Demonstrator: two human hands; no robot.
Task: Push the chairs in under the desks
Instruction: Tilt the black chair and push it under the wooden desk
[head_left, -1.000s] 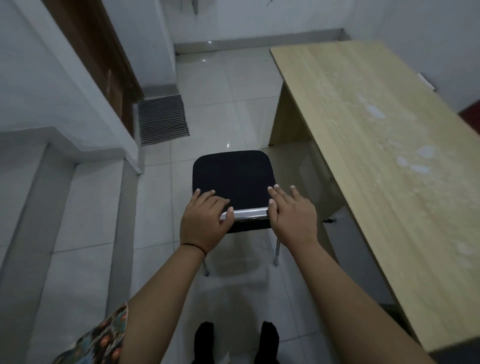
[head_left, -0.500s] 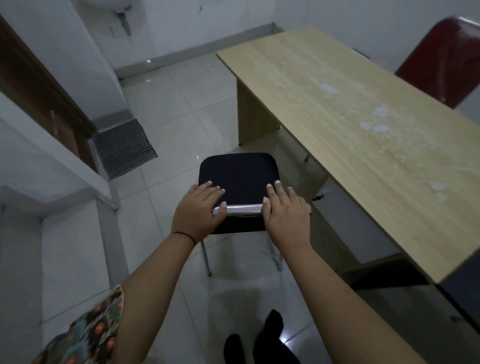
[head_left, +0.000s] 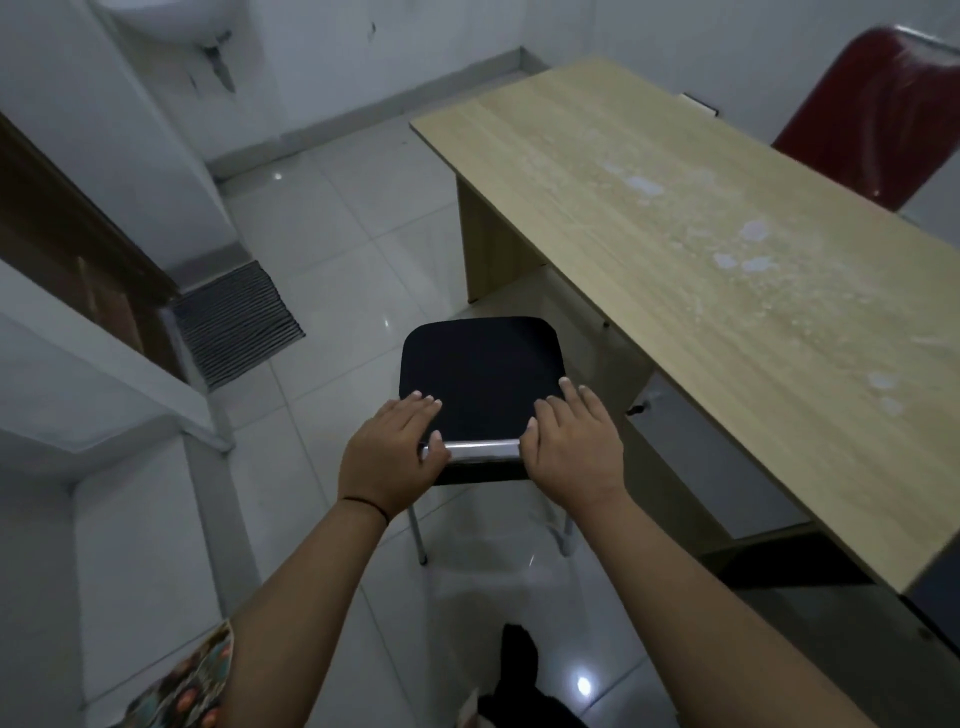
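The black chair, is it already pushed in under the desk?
No, the black chair stands on the open tiled floor beside the wooden desk, with both hands gripping its metal back bar.

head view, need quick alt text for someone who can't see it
Two bare hands, left hand and right hand, grip the chrome top rail of a black chair on a white tiled floor. The chair stands just left of a light wooden desk, not yet under it. A red chair shows behind the desk.
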